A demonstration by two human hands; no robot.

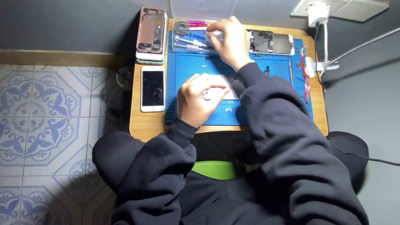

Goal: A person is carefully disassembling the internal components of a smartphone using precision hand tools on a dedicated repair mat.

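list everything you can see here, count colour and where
table: 1, light wood, centre
work mat: 1, blue, on the table
white phone: 1, dark screen, left of the mat
opened phones: stack, pinkish on top, far left corner of the table
tool tray: 1, clear, holding tools, far edge of the mat
phone part: 1, dark, far right of the mat
tweezers: 1, red, right edge of the mat
floor tiles: blue and white pattern, left
left hand: on the mat over a pale flat part
right hand: at the tray
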